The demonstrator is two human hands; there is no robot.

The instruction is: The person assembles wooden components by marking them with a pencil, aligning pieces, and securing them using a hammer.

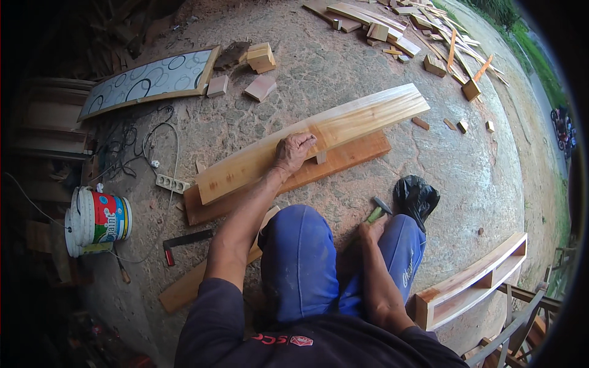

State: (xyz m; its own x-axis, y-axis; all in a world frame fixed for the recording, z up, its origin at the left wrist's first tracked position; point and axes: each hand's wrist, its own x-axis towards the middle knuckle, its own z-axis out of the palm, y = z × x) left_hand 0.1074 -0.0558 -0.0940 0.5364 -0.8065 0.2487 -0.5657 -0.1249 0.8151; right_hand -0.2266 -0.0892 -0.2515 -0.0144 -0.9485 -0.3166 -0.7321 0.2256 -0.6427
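Note:
A long pale board [374, 115] lies slantwise in front of my knees, above a reddish-brown board [359, 153]. Between the two, a small wooden block [321, 157] shows at the near edge. My left hand [296, 151] rests on the pale board near its middle, fingers pinched together; whatever they may hold is too small to make out. By my right knee, my right hand [373, 229] is closed around the green handle of a hammer [379, 207], its metal head pointing away from me. The hammer is held low, apart from the boards.
A black plastic bag [416, 199] sits beyond my right knee. At left are a power strip [173, 183], a paint bucket [110, 218] and a try square [184, 240]. A wooden frame [472, 279] lies at right, scrap wood [423, 27] at the far right, a patterned panel [147, 81] far left.

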